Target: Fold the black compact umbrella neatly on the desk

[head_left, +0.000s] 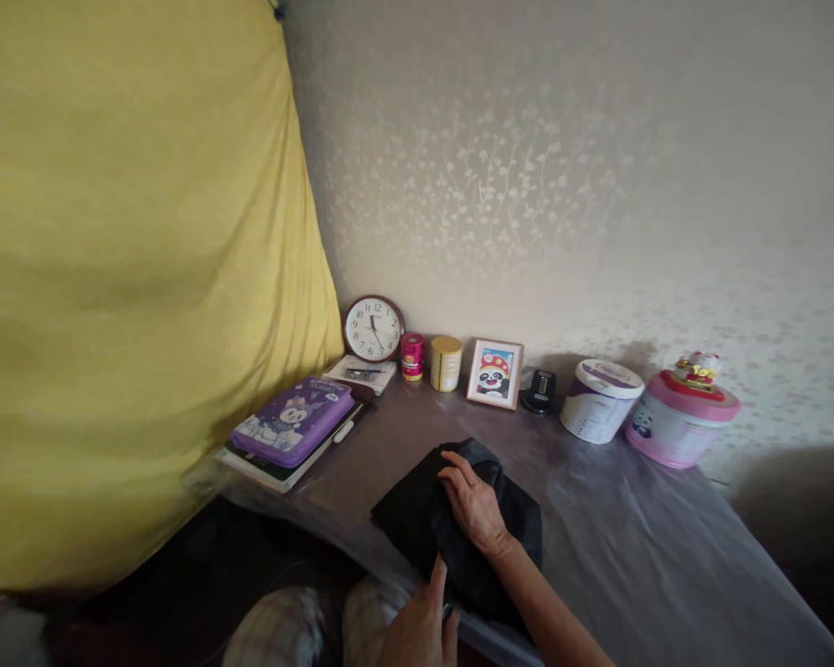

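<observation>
A crumpled piece of thin black cloth (521,528) lies in loose folds near the table's front edge; its exact kind does not show. My right hand (473,505) rests on top of it, fingers bent and closed on a fold. Lower down, my left hand (423,616) comes in from the bottom edge. Its index finger points up along the cloth, and the thumb is beside a small dark, shiny part at the cloth's near end. The other left fingers are mostly out of sight.
A grey cover (639,556) drapes the table. On the left, a purple case (293,421) lies on flat items. Along the wall stand a round clock (373,329), a pink can (411,358), a yellow can (446,364), a framed panda picture (495,373), a black device (540,391) and two tubs (601,408).
</observation>
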The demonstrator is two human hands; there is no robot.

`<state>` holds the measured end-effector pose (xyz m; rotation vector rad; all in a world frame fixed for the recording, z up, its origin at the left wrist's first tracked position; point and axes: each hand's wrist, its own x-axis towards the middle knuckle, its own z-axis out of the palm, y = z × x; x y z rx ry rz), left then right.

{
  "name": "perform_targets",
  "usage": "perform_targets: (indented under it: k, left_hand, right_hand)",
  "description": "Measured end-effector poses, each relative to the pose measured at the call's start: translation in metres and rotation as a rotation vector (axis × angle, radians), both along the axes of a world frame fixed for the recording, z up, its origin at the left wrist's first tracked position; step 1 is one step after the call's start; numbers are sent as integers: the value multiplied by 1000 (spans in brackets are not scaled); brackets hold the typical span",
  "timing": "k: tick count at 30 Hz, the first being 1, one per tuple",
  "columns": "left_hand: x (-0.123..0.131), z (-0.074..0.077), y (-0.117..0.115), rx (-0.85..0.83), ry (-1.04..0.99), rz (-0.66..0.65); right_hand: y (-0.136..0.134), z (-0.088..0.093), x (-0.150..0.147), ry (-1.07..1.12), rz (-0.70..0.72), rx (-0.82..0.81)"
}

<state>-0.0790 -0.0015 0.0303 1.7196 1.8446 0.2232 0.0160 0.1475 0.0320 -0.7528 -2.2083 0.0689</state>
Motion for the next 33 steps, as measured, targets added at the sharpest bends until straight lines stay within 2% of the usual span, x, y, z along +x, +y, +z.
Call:
perform_targets:
  k: [8,14,22,29,33]
  left_hand:
    - [5,11,-5,7,12,121]
    - [10,11,-2,-19,179,49]
    - [8,2,0,-28,162,36]
    - [12,-1,0,-10,203,82]
    - [12,-3,0,-22,149,95]
  right_hand:
    - [2,-3,-3,-94,-27,-14]
    - [2,1,-3,-117,-1,21]
    - [-1,6,0,-146,37,6]
    - [-17,6,33,-120,109,0]
    - [-8,3,49,-166,118,5]
